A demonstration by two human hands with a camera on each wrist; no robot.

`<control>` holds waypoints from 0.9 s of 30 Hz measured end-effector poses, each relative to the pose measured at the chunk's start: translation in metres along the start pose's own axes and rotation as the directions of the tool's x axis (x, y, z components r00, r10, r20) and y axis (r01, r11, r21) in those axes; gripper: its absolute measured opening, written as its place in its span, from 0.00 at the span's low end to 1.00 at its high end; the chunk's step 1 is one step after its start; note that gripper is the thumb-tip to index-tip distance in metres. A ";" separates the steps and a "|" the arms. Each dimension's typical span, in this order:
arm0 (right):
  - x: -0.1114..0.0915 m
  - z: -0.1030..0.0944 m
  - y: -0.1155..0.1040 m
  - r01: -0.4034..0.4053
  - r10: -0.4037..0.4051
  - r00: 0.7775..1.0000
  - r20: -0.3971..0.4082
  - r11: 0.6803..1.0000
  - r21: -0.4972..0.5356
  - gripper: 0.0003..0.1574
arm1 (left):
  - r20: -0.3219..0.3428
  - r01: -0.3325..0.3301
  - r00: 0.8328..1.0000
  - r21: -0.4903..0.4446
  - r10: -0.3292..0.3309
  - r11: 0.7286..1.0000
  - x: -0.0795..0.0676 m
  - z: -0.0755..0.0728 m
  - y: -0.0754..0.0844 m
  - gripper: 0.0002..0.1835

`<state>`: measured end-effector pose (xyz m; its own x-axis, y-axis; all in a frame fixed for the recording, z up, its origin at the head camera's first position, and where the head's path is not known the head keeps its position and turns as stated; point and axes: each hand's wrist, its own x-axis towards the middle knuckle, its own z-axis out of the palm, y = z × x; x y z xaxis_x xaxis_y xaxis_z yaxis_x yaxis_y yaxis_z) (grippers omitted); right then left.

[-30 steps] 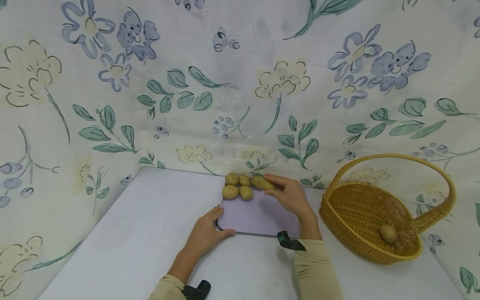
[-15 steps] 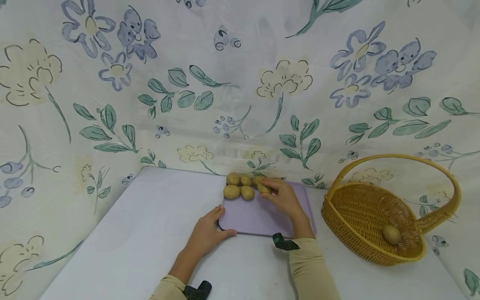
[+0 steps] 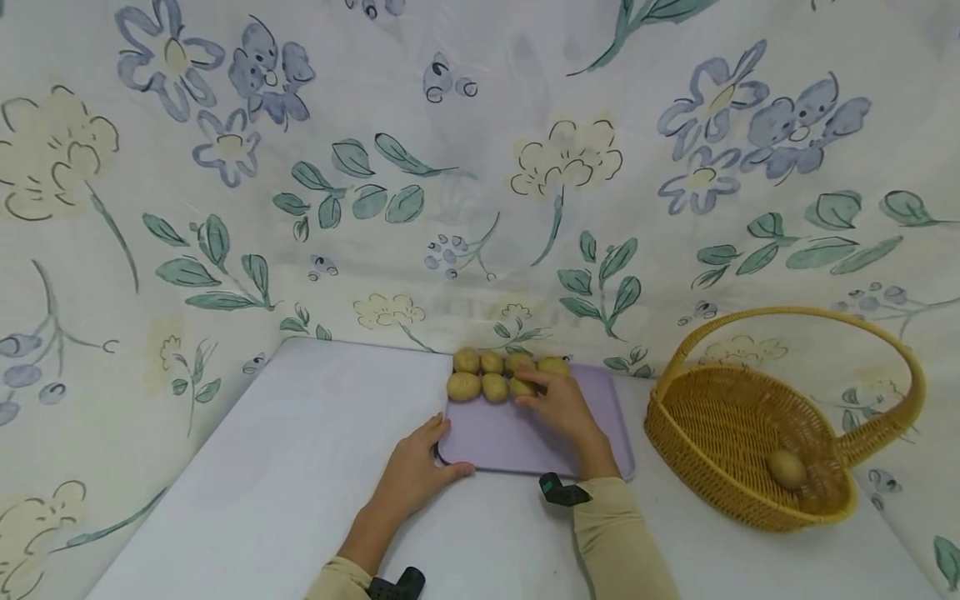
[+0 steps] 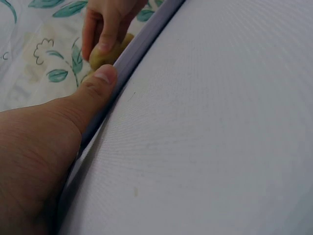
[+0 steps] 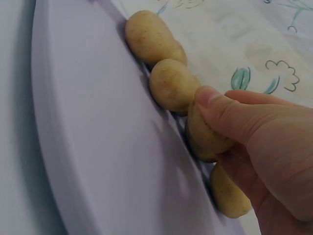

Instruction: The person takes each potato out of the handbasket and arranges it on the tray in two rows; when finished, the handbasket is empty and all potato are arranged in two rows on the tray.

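A lilac tray (image 3: 495, 437) lies on the white table, with potatoes (image 3: 465, 386) in two rows along its back left part. My left hand (image 3: 415, 467) holds the tray's near left corner, thumb along the front edge and fingers at the left side. In the left wrist view, the left thumb (image 4: 93, 93) presses on the tray rim. My right hand (image 3: 561, 407) pinches a potato (image 5: 208, 134) at the right end of the front row. That potato sits beside another potato (image 5: 172, 85) and is partly hidden by the thumb and fingers.
A wicker basket (image 3: 705, 479) with a tall handle stands to the right of the tray, holding one potato (image 3: 786, 469). Behind the table hangs a floral cloth (image 3: 480, 208). The white table (image 3: 300, 442) extends to the left.
My right hand has moved left and slightly towards me, bringing its potato into the front row. A back-row potato is now uncovered to its right. The left hand stays at the tray corner.
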<state>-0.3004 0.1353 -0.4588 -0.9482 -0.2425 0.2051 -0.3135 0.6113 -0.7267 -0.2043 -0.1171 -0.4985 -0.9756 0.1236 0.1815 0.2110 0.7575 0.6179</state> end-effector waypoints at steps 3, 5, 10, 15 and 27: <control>0.001 0.002 0.001 0.007 -0.007 1.000 0.003 1.000 -0.025 0.29 | 0.008 0.006 1.000 -0.005 -0.006 1.000 0.000 -0.001 -0.001 0.50; 0.002 0.003 0.003 0.007 -0.007 1.000 0.007 0.999 -0.045 0.29 | 0.012 0.012 1.000 -0.012 -0.012 1.000 0.000 -0.002 -0.001 0.51; 0.006 0.004 0.008 -0.003 0.004 1.000 0.007 0.997 -0.075 0.30 | 0.018 0.019 1.000 -0.018 -0.019 1.000 0.001 -0.004 0.001 0.51; 0.005 0.005 0.012 0.017 -0.016 1.000 0.008 0.998 -0.063 0.29 | 0.029 0.039 0.999 -0.016 -0.038 0.999 0.000 -0.003 0.002 0.51; 0.005 0.009 0.013 0.005 -0.009 0.998 -0.066 0.998 -0.070 0.25 | 0.024 0.036 0.999 -0.017 -0.035 0.999 -0.001 -0.004 0.002 0.51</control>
<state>-0.3091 0.1356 -0.4734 -0.9466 -0.1976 0.2550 -0.3207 0.6614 -0.6780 -0.2025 -0.1176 -0.4945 -0.9836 0.1124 0.1408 0.1769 0.7507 0.6365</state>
